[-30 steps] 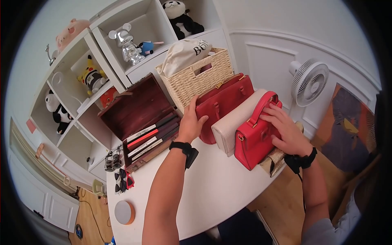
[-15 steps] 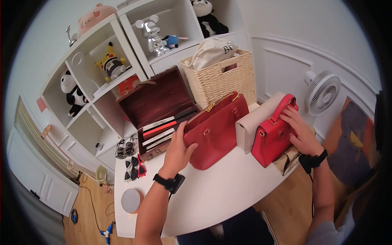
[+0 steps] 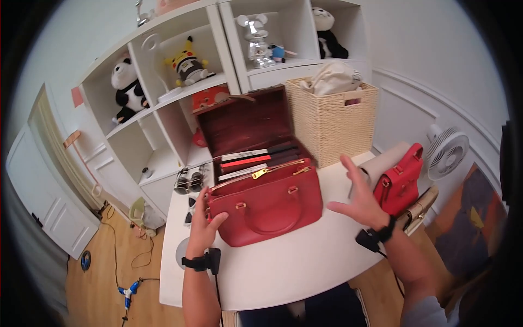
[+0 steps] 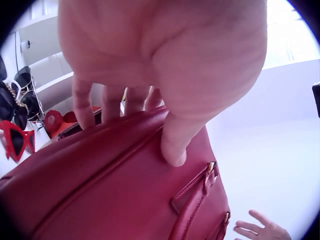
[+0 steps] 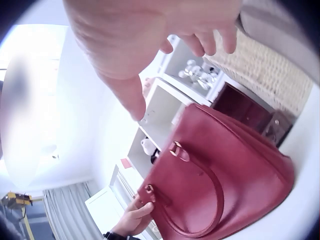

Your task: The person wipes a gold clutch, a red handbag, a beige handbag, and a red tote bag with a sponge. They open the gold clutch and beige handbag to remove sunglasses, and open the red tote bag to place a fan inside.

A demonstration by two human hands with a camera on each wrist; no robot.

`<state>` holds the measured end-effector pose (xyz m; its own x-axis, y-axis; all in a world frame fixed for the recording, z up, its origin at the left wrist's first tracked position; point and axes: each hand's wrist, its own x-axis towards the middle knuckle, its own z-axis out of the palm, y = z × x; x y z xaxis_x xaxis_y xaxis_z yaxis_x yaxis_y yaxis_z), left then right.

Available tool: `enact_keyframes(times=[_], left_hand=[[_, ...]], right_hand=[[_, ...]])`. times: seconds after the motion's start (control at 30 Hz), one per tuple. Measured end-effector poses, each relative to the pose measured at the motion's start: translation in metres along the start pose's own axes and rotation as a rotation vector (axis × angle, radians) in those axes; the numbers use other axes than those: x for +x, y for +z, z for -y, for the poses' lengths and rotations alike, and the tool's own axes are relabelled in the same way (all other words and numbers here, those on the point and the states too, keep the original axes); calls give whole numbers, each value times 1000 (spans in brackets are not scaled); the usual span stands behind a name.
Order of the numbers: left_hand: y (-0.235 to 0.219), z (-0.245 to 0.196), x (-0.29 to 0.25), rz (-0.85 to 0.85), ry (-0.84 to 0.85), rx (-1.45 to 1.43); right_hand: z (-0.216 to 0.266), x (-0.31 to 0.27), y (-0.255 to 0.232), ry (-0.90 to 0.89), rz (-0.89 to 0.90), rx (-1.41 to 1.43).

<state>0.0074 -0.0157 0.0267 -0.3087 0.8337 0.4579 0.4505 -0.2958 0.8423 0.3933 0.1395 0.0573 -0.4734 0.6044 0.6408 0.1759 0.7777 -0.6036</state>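
A dark red handbag [image 3: 267, 212] stands on the white table, its gold zip pull along the top and its handle hanging down the front. My left hand [image 3: 202, 231] grips its left end, thumb on the front face and fingers round the other side, as the left wrist view shows. My right hand [image 3: 362, 199] is spread in the air to the right of the handbag, apart from it and holding nothing. Beyond that hand stand a bright red small handbag [image 3: 400, 182], a cream bag [image 3: 384, 159] and a gold bag [image 3: 419, 210].
An open wooden case [image 3: 245, 122] with flat boxes in it sits behind the handbag, beside a woven basket [image 3: 332, 128]. Sunglasses [image 3: 189, 182] and a round grey-topped object [image 3: 181, 253] lie at the left. A fan [image 3: 448, 152] stands off to the right.
My left hand has brought the dark red handbag left and forward, turning its front towards me, away from the cream bag. My right hand has left the bright red handbag and moved left.
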Motion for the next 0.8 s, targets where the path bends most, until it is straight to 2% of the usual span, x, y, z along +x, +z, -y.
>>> enact_keyframes(times=[0.07, 0.1, 0.17, 0.2, 0.27, 0.33, 0.4, 0.5, 0.53, 0.6, 0.67, 0.7, 0.73, 0.8], left_hand=[[1, 4, -4, -23, 118, 76], [3, 1, -4, -41, 117, 110], [4, -2, -4, -55, 127, 152], [4, -1, -4, -67, 137, 163], [4, 4, -3, -90, 154, 215], [6, 0, -5, -100, 37, 140], [5, 3, -3, -117, 32, 142], [-7, 5, -6, -346, 30, 459], [-19, -4, -10, -356, -91, 434], [-41, -8, -29, -391, -93, 743], [-51, -26, -53, -212, -273, 906], [-58, -18, -67, -120, -371, 980], [-62, -13, -79, -106, -364, 991], [-66, -8, -92, 37, -645, 901]], right_hand=[[-30, 23, 46, 133, 61, 269], [-44, 32, 64, 121, 78, 280], [-70, 39, 84, 189, 255, 566], [-78, 39, 89, 187, 268, 572], [-89, 34, 97, 341, 245, 674], [-93, 28, 103, 316, 193, 707], [-89, 25, 102, 337, 151, 674], [-82, 28, 107, 302, 84, 683], [-79, 28, 108, 311, 85, 694], [-76, 33, 108, 351, 66, 726], [-76, 34, 113, 328, 13, 725], [-76, 34, 114, 302, -43, 717], [-75, 32, 114, 309, -58, 724], [-75, 31, 113, 335, -81, 683]])
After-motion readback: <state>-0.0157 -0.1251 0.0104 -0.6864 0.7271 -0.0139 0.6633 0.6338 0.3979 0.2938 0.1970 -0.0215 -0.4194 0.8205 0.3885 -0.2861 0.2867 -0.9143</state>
